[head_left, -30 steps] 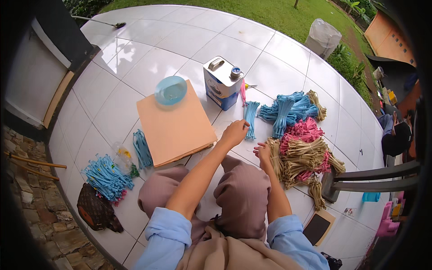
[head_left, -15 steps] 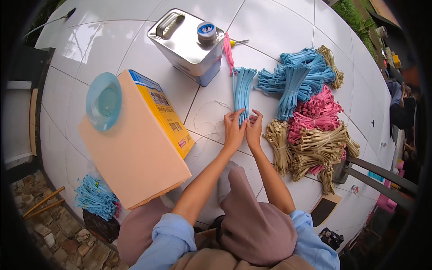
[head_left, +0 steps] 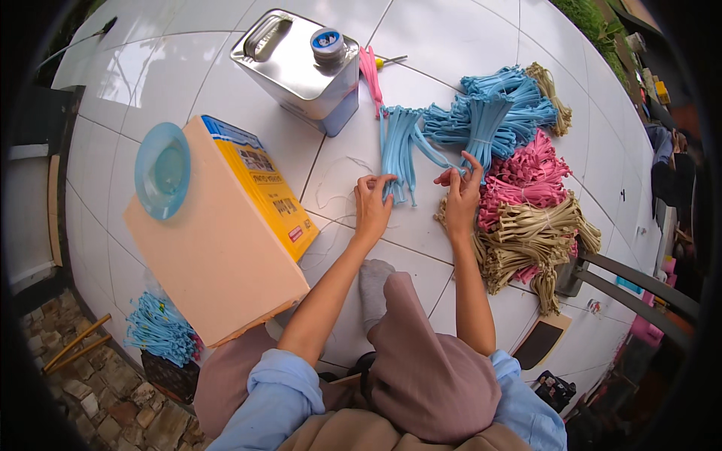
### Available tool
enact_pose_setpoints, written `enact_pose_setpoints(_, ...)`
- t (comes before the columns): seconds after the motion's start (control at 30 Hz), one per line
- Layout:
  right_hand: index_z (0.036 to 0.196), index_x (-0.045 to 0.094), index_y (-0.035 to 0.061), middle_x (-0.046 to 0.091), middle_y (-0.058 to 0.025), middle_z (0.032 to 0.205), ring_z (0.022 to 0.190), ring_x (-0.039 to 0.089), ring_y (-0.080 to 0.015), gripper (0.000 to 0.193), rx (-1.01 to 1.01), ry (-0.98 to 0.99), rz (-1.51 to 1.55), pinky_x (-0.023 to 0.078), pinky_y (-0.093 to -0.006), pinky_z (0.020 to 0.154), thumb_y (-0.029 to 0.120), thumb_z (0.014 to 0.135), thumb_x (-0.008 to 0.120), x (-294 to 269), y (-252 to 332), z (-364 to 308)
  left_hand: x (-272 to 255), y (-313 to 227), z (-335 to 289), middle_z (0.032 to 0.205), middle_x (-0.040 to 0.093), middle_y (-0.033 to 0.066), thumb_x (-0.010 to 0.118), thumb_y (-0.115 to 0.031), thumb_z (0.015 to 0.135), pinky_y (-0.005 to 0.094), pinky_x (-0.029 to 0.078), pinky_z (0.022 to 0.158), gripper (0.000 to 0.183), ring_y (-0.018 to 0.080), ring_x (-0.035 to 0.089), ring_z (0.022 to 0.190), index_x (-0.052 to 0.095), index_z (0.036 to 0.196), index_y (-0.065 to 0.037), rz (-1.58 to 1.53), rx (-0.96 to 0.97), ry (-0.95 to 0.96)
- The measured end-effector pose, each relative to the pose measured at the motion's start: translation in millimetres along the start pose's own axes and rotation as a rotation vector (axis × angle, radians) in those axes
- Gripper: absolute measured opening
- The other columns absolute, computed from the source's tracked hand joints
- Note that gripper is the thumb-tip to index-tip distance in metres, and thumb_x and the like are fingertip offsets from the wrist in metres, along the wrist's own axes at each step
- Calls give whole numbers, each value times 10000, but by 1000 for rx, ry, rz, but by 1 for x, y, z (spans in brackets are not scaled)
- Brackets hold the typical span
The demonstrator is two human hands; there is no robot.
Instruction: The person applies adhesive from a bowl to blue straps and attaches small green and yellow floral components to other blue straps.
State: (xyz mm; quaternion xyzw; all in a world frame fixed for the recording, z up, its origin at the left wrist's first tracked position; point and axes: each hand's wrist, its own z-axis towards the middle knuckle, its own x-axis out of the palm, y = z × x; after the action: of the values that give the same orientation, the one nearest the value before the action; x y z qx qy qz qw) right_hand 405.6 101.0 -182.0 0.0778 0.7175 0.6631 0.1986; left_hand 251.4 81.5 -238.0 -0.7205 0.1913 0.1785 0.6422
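Note:
A bundle of thin blue straps (head_left: 399, 146) lies on the white tiles in front of me, its near ends fanned out. My left hand (head_left: 372, 204) is at the bundle's lower left edge, its curled fingers closed on straps there. Off to the right, my right hand (head_left: 462, 201) pinches the end of one or two blue straps, which stretch across from the bundle's upper part. Its index finger points up. Just beyond that hand is a pile of tied blue bundles (head_left: 511, 109), with pink bundles (head_left: 526, 177) and beige bundles (head_left: 538, 233) nearer me.
A metal can (head_left: 301, 68) with a blue cap stands at the far left of the straps. Near it lie pink straps (head_left: 369, 79) and a screwdriver (head_left: 389, 61). At left, a box (head_left: 218, 248) bears a translucent blue bowl (head_left: 162, 171). Thin string (head_left: 325, 197) trails on the tiles.
My hands, close together at the bundle's near end before, have parted. The right has moved right, drawing blue strap ends away; the left has shifted slightly left. The bundle has spread.

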Motion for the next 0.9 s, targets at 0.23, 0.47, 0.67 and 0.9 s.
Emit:
enact_pose_setpoints(0.23,1280,382,90,555,-33,729,624,548,-87,390,-289,-11,-240,424,-228,571,31,904,469,-4,74,15,-4,-7,7,1162,363,126,628,-35,743,400,339,941,321,301,385,1043,596,1034,-167,106,-35,-25)
enact_pose_setpoints(0.47,1282,340,36,568,-56,875,668,528,-94,423,-449,52,-27,418,-221,576,-1,884,479,-12,90,10,-17,-33,27,1158,361,131,636,-68,759,396,333,953,368,300,363,1104,527,1110,-82,-78,89,-151)
enact_pose_setpoints(0.67,1283,272,26,488,-61,756,639,503,-133,462,-271,210,462,424,-259,619,-16,859,452,6,90,-13,-11,-60,41,1259,267,200,748,-158,680,435,309,988,892,358,329,1159,197,1379,-99,-11,160,-62)
enact_pose_setpoints(0.9,1220,326,30,506,-76,705,559,483,-139,420,121,-23,93,414,-261,608,16,819,450,7,-26,-39,17,-6,17,1279,259,210,754,-132,666,492,318,939,958,393,318,1153,147,1407,-160,426,-51,50)
